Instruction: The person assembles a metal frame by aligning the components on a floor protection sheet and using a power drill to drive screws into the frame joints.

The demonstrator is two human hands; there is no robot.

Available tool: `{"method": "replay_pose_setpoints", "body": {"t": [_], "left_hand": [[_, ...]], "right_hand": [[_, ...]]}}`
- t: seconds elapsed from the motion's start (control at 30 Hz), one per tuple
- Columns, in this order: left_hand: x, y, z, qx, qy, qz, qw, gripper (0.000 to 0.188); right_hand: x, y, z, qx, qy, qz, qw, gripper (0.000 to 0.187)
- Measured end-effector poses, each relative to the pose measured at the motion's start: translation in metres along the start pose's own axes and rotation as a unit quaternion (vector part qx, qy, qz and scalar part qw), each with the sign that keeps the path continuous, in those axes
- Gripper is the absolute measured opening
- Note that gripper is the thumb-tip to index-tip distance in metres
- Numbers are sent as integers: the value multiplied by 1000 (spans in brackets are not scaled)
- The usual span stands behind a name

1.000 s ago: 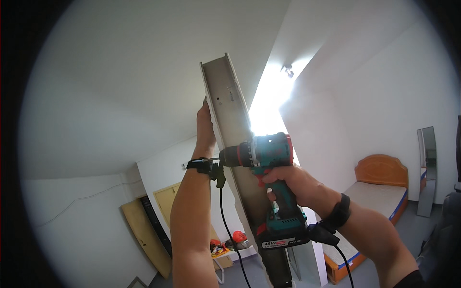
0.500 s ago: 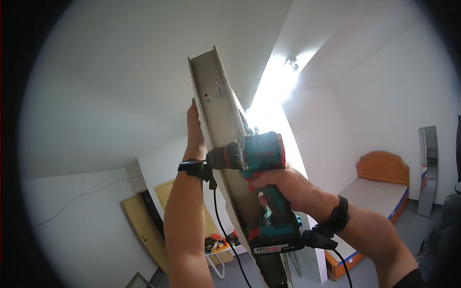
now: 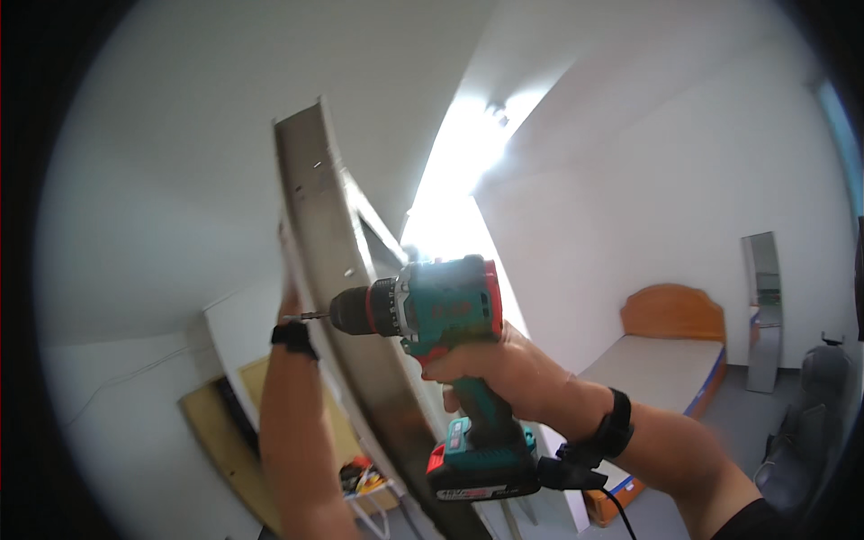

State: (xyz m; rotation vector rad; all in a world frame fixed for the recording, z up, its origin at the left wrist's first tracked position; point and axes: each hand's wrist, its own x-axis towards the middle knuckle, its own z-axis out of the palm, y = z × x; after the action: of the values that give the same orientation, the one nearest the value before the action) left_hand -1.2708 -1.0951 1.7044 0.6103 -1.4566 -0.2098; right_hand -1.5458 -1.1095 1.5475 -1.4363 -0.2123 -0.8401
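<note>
My right hand (image 3: 490, 364) is wrapped round the grip of a teal, black and red cordless drill (image 3: 450, 297). A thin bit sticks out of its dark chuck toward the left, across the front of a long metal channel (image 3: 333, 243). The channel rises at a tilt, with small holes near its top end and a brace joining its right side. My left hand (image 3: 288, 279) reaches up along the channel's left edge. Its fingers are hidden behind the metal, so their grip does not show. The drill bit's end is close to the black band (image 3: 292, 339) on my left wrist.
A bed (image 3: 661, 360) with an orange headboard stands at the right, beside a tall mirror (image 3: 763, 315) and a grey chair (image 3: 819, 396). A small table (image 3: 378, 497) with colourful items is at lower left. A cable (image 3: 621, 504) trails from my right wrist band.
The view has turned to the right, so the room sits further left. The drill and metal channel have also shifted left in view, and more of the bit shows.
</note>
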Motion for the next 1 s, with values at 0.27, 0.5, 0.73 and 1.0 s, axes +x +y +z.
{"method": "replay_pose_setpoints", "body": {"t": [0.27,0.5,0.73,1.0], "left_hand": [[-16,5,-32,37,41,36,998,60],[-3,2,-22,49,40,46,997,61],[-16,8,-40,120,83,62,987,61],[-6,3,-1,117,87,57,988,62]], "right_hand": [[-27,-104,-75,-193,78,-343,916,38],[-11,-273,-59,-558,164,-534,614,44],[49,-292,-12,-516,344,-524,584,49],[43,-287,-10,-412,333,-645,550,15]]}}
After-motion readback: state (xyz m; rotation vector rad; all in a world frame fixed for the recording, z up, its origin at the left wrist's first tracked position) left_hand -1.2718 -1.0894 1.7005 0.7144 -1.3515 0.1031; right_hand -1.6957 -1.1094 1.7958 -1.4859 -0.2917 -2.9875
